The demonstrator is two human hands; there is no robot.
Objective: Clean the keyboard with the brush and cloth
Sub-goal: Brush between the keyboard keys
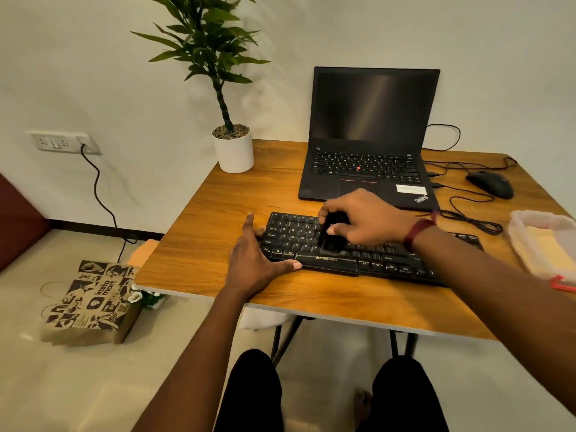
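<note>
1. Home desk corner.
2. Centre right: wooden table (218, 198) with laptop (371, 135), mouse (491, 183), keyboard (293, 235).
3. Top centre: potted plant (232, 148); left edge: wall socket (62, 141); lower left: paper shopping bag (90, 302) on floor (46, 385).

Glossy wood-grain table (218, 194); matt (black plastic) keyboard (374, 260).
</note>
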